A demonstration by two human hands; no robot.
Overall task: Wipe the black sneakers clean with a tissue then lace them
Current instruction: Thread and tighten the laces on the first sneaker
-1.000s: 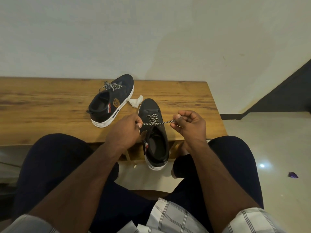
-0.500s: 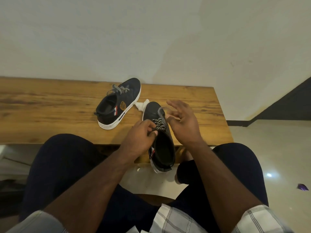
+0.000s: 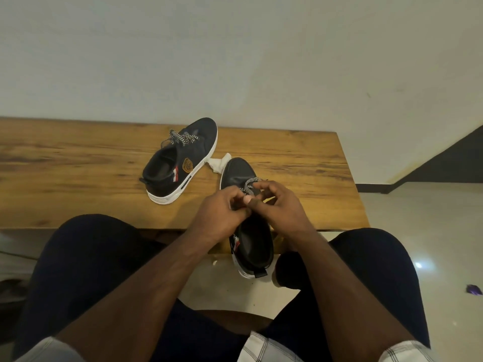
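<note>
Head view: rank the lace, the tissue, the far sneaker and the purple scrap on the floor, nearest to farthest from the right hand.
1. Lace: at the right hand, on the near sneaker.
2. Tissue: on the table, just beyond that sneaker's toe.
3. Far sneaker: farther left on the table.
4. Purple scrap: on the floor, far right.

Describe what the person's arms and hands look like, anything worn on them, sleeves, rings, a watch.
Both forearms are bare down to the left hand and right hand: no gloves, watch, bracelet or ring shows. At the picture's bottom edge, short sleeves of a white shirt with thin dark check lines begin near the elbows.
</note>
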